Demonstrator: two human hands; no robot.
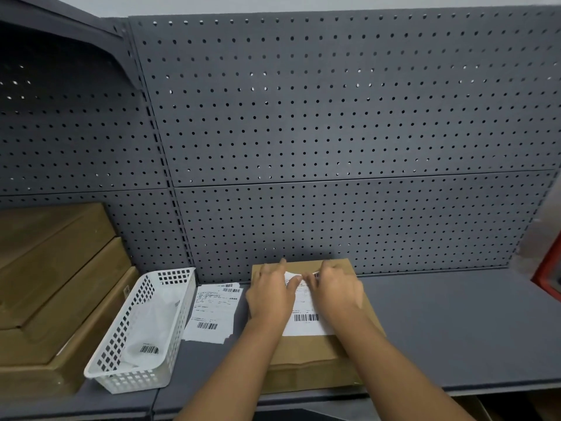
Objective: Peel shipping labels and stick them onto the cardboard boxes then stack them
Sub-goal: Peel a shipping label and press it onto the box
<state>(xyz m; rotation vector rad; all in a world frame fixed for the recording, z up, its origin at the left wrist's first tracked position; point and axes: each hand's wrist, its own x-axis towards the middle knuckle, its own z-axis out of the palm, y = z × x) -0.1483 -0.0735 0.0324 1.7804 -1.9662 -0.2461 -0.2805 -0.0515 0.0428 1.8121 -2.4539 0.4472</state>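
A flat brown cardboard box (306,350) lies on the grey shelf in front of me. A white shipping label (305,322) with barcodes lies on its top. My left hand (270,296) and my right hand (334,291) rest side by side on the label's far part, fingers stretched forward and flat against it. A small pile of loose labels (212,311) lies on the shelf just left of the box.
A white plastic basket (142,332) with label backing inside stands left of the labels. Stacked cardboard boxes (51,287) fill the far left. A grey pegboard wall (334,132) rises behind. A red object (549,275) shows at the right edge.
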